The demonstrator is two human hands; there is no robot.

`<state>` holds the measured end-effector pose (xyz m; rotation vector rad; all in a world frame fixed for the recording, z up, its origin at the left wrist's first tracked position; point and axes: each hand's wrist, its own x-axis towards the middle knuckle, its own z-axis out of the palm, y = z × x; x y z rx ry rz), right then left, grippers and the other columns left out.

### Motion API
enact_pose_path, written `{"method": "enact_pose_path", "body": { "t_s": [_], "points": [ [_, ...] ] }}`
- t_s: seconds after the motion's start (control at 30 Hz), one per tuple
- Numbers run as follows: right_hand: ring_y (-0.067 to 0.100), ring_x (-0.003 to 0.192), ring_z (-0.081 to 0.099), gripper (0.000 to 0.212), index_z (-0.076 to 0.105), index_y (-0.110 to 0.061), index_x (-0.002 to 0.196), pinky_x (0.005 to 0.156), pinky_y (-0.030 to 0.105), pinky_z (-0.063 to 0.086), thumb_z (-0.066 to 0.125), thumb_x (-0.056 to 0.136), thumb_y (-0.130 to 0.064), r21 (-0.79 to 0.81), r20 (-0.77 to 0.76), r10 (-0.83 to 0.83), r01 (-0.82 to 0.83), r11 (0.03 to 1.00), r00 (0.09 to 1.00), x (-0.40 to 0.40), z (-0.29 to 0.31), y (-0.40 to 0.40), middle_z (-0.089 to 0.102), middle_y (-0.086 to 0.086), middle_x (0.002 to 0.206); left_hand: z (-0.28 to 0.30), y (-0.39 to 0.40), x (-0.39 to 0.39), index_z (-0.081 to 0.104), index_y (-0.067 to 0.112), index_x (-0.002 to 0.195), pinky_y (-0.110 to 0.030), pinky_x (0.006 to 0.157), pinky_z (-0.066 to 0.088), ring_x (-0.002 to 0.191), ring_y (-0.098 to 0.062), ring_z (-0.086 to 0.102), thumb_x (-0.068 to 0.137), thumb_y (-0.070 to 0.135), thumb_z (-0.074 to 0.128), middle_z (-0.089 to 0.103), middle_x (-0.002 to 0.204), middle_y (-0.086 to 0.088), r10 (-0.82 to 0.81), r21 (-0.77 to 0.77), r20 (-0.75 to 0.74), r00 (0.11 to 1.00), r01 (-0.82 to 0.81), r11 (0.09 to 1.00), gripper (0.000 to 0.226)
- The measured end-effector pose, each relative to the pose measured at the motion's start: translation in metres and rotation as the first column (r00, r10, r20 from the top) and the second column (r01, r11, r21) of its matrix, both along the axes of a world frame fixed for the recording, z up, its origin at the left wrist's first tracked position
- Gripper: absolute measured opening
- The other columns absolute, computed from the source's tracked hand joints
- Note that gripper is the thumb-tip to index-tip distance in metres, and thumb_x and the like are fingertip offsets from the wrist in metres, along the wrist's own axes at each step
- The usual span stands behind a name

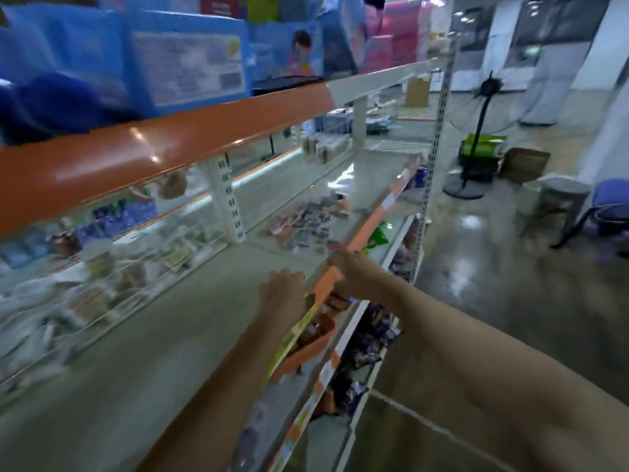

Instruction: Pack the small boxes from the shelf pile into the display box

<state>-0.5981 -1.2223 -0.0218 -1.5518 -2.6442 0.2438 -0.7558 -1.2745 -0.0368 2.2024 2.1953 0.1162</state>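
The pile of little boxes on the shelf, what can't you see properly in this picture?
Head view only:
- Pile of small boxes: motion blur, so neither count nor print can be made out.
- Display box: none can be picked out.
- Left hand and right hand: seen from behind at the shelf edge, fingers hidden, grip unclear.
- Lower shelf goods: blurred and partly behind the shelf edge.

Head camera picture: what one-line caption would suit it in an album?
Both hands, left and right, reach to the shelf edge near a pile of small boxes; motion blur hides their grip.
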Motion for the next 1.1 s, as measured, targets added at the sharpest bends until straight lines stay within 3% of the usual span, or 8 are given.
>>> {"method": "enact_pose_path", "body": {
  "t_s": [0.37,0.57,0.73,0.93,1.1],
  "points": [
    [0.029,0.125,0.040,0.050,0.040,-0.014,0.137,0.098,0.042,0.043,0.052,0.090,-0.019,-0.049,-0.089,-0.104,0.100,0.994,0.991,0.046,-0.033,0.168,0.042,0.010,0.136,-0.021,0.187,0.036,0.056,0.021,0.119,-0.036,0.087,0.041,0.111,-0.028,0.052,0.089,0.046,0.047,0.056,0.122,-0.006,-0.027,0.134,-0.033,0.999,0.031,0.991,0.041],
    [0.032,0.124,0.044,0.049,0.040,-0.010,0.136,0.093,0.036,0.041,0.050,0.088,-0.016,-0.048,-0.106,-0.107,0.103,0.994,0.989,0.042,-0.040,0.258,0.044,0.015,0.135,-0.025,0.275,0.015,0.058,0.022,0.120,-0.032,0.086,0.043,0.109,-0.023,0.054,0.089,0.031,0.050,0.059,0.119,-0.005,0.040,0.115,0.017,0.999,-0.042,0.992,0.033],
    [0.031,0.116,0.049,0.039,0.045,-0.007,0.129,0.087,0.035,0.042,0.048,0.091,-0.018,-0.024,-0.146,-0.091,0.088,0.996,0.985,0.037,-0.055,0.307,0.048,0.014,0.125,-0.031,0.317,-0.001,0.047,0.023,0.131,-0.042,0.099,0.040,0.112,-0.028,0.054,0.089,0.027,0.051,0.059,0.120,-0.008,0.140,0.077,0.009,0.990,-0.140,0.987,0.042],
    [0.028,0.116,0.046,0.038,0.043,-0.007,0.132,0.093,0.037,0.043,0.042,0.098,-0.024,0.009,-0.133,-0.045,0.047,0.999,0.990,0.031,-0.068,0.349,0.045,0.013,0.128,-0.037,0.350,0.007,0.054,0.025,0.123,-0.035,0.089,0.044,0.113,-0.020,0.051,0.090,0.026,0.052,0.054,0.124,0.000,0.094,0.080,0.029,0.995,-0.096,0.992,0.033],
    [0.029,0.114,0.046,0.038,0.048,-0.006,0.126,0.092,0.036,0.040,0.037,0.100,-0.032,0.016,-0.152,0.062,-0.060,0.998,0.986,0.036,-0.078,0.369,0.050,0.013,0.125,-0.043,0.363,0.021,0.055,0.028,0.120,-0.029,0.081,0.041,0.113,-0.017,0.050,0.090,0.028,0.055,0.053,0.123,0.002,0.151,0.046,-0.011,0.988,-0.151,0.988,0.030]
  ]
}}
